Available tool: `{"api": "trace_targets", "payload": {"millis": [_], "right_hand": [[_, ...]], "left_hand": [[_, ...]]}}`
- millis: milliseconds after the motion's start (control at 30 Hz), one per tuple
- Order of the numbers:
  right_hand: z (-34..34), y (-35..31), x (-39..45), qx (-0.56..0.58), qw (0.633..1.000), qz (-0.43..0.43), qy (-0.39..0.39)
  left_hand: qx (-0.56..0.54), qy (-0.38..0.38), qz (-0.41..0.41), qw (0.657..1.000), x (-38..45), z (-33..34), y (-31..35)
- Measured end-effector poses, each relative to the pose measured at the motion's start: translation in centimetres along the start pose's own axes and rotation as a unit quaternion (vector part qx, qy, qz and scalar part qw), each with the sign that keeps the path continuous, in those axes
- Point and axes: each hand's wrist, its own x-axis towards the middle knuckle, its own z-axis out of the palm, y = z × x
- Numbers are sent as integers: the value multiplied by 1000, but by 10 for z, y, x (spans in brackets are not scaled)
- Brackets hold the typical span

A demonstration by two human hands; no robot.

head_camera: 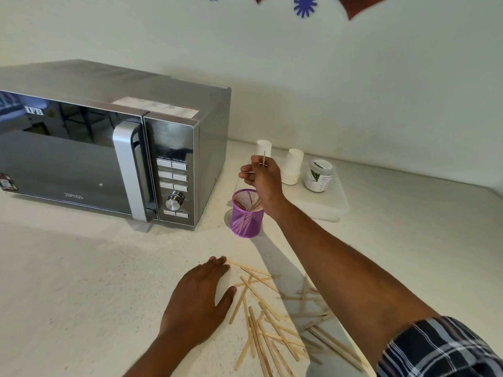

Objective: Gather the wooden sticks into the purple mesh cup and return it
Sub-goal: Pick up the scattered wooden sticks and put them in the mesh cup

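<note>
Steel microwave (109,148) beside purple mesh cup (247,213) (paper cups (292,167) behind)

A pale speckled counter (81,268) fills the lower frame. At the left a silver microwave (109,148) is set on it. Just right of centre a purple mesh cup (246,221) stands upright. Wooden sticks (272,322) are scattered at lower centre, with the left hand (198,303) laid flat just beside them. At the upper right a white tray (326,205) is placed on the counter.
</note>
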Motion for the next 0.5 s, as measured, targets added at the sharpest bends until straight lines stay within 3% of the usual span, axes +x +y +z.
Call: {"api": "trace_targets", "payload": {"millis": [67,167,367,467,500], "right_hand": [[-4,8,-1,-116,992,-44,-26],[-10,9,-4,-294,950,-65,-84],[-18,1,-1,-206,976,2,-72],[-26,7,-1,-181,983,-29,-25],[-29,8,-3,-217,974,-43,-49]], "left_hand": [[-1,0,-2,1000,0,0,-1],[-1,-2,-5,1000,-1,0,-1],[-10,-5,-7,1000,0,1,-1],[-10,-5,-5,1000,0,1,-1],[-10,-6,-4,1000,-1,1,-1]]}}
